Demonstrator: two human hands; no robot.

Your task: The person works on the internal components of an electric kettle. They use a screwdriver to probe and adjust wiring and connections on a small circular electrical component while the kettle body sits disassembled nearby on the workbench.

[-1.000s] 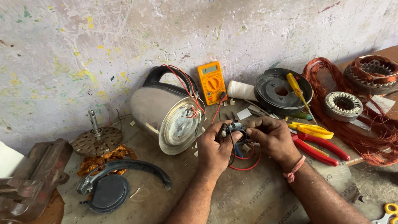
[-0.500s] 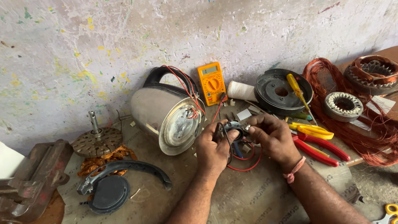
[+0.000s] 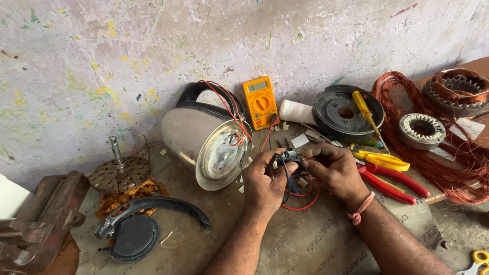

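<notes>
1. The left hand (image 3: pixel 264 185) and right hand (image 3: pixel 336 171) meet over the grey board-covered tabletop (image 3: pixel 308 254), fingers of both pinched shut on a small dark electrical part with red and black wires (image 3: pixel 287 162) held between them, just above the surface.
2. Just right lie red-handled pliers (image 3: pixel 394 181) and yellow-handled cutters (image 3: pixel 383 161); to the left, a black curved plastic cover (image 3: pixel 137 228).
3. Behind the hands a shiny metal motor housing (image 3: pixel 201 139) lies tilted on its side.
4. Farther back, an orange multimeter (image 3: pixel 259 102) leans at the wall, with tangled copper wire (image 3: pixel 444 144) to the right.
</notes>
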